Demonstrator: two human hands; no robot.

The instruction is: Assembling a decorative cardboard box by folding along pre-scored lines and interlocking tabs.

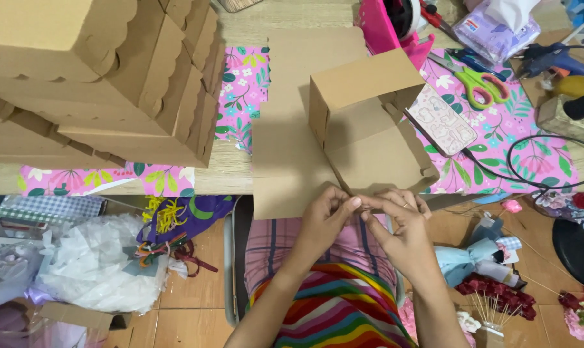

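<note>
Head view shows us folding a half-formed brown cardboard box [369, 125] that lies at the near edge of the bench [234, 177], right of the stack of finished boxes [105, 77], and we judge the fold goes best if we keep the near flap [363, 183] square to the crease and press evenly from both sides. Our left hand [327, 216] has its fingers curled together, tips pinching that flap's near edge, and our right hand [401, 225] meets it there, fingers likewise closed on the same edge; green scissors [478, 84] lie well apart toward the far right.
</note>
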